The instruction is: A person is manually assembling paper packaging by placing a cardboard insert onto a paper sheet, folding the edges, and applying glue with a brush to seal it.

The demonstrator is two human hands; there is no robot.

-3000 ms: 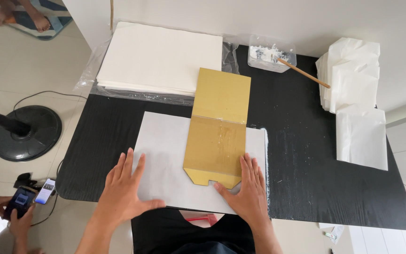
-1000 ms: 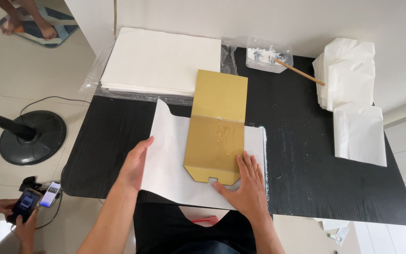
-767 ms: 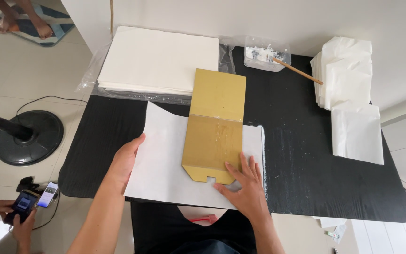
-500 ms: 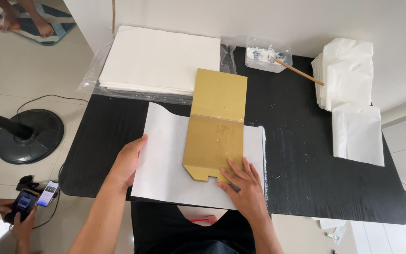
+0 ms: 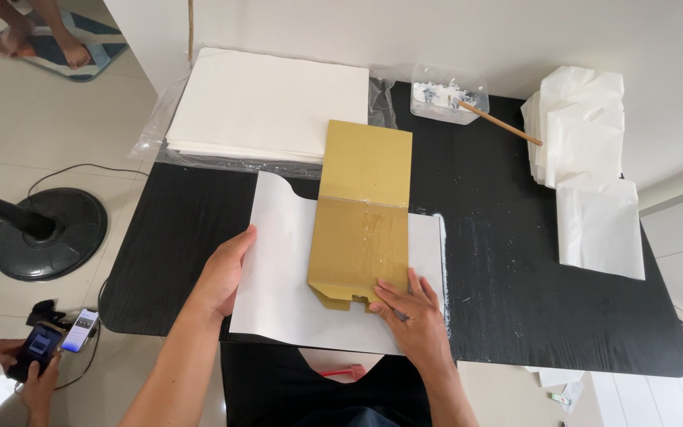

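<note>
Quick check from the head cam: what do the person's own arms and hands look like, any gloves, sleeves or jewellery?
Both arms are bare to the frame edge, no sleeves showing. The left hand and right hand wear no gloves; no rings, watch or wristband are visible.

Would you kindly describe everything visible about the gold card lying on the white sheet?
The gold card is a long, stiff-looking rectangle with a crease across its middle and a notched near edge. It lies flat, its near half on the white sheet, its far half reaching over the black table to the paper stack. The right hand presses its near corner; the left hand lifts the sheet's left edge without touching the card.
</note>
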